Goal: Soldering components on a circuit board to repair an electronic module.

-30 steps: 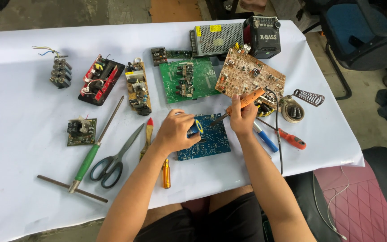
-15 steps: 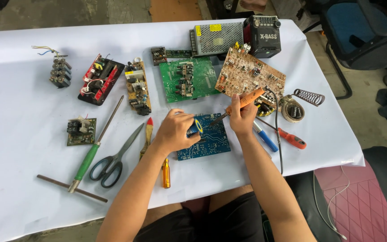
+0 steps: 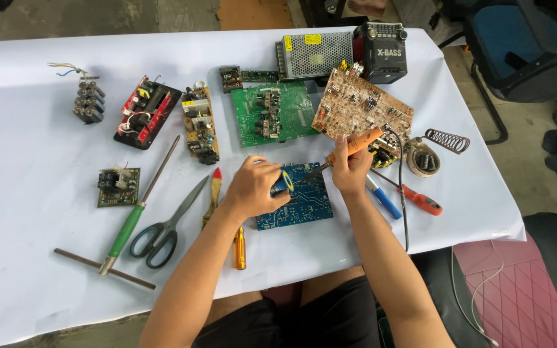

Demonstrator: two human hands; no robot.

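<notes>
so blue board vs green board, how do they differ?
The blue board lies near the table edge, under the left hand and the tip of the soldering iron in the right hand. The green board lies farther back, untouched, and looks larger. Both lie flat on the white cloth.

Both forearms reach far from the near edge, converging mid-scene. Left hand (image 3: 253,188) curled, palm down, fingers closed. Right hand (image 3: 351,173) fisted in pen-like grip, thumb up.
</notes>
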